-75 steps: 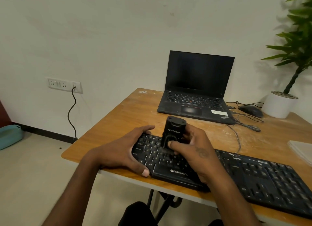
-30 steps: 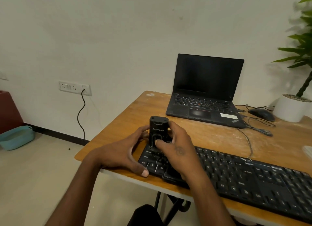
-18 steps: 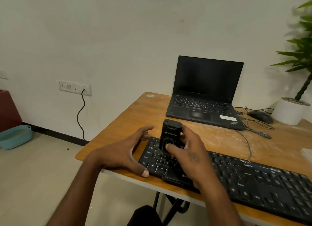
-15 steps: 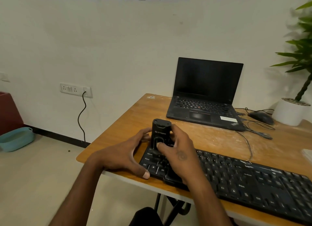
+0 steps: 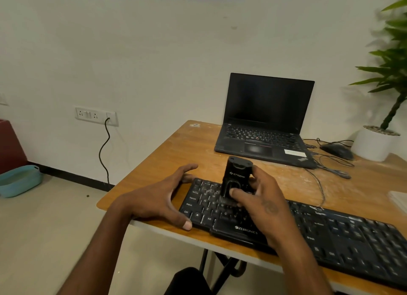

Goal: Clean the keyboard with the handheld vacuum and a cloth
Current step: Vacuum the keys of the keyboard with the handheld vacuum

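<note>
The bench (image 5: pixel 167 153) carries a keyboard (image 5: pixel 330 235) under both hands; the left hand (image 5: pixel 160 197) braces its near end, fingers spread, while the right hand (image 5: pixel 262 202) grips a vacuum (image 5: pixel 236 178) upright on the keys

Matt black plastic keyboard (image 5: pixel 330 235) & vacuum (image 5: pixel 236 178); scuffed, dusty wood-look desk (image 5: pixel 176 149).
</note>
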Motion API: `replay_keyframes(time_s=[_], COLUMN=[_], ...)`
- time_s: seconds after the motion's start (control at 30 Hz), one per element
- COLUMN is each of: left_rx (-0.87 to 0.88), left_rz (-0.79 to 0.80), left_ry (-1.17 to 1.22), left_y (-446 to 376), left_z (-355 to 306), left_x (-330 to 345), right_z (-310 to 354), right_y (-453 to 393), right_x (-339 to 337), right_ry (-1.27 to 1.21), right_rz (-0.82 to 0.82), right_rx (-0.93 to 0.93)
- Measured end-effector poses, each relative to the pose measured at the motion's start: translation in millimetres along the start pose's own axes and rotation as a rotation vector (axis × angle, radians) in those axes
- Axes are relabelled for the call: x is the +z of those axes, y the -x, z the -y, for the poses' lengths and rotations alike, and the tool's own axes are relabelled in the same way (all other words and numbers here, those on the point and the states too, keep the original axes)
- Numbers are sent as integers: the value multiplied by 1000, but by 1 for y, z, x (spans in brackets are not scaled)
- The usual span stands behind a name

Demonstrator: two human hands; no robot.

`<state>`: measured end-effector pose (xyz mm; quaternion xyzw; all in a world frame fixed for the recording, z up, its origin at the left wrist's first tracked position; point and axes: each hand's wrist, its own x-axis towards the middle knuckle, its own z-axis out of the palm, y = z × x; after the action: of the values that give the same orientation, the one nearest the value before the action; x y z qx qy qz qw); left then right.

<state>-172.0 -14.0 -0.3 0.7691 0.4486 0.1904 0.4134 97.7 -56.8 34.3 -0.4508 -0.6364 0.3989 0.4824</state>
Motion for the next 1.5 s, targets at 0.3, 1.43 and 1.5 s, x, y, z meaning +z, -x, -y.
replay_keyframes(time_s=[0.3,1.43,1.5], left_rx=[19,2,-5], left_rz=[-23,0,-2], left_ry=[-28,18,19], left_y=[-1,2,3], left_z=[-2,-4,-6], left_x=[1,2,1], right_z=[6,3,3], right_y=[-22,14,13], right_x=[57,-22,-17], right_ry=[150,47,75], right_rz=[99,-4,-4], right_rx=[-65,-2,-10])
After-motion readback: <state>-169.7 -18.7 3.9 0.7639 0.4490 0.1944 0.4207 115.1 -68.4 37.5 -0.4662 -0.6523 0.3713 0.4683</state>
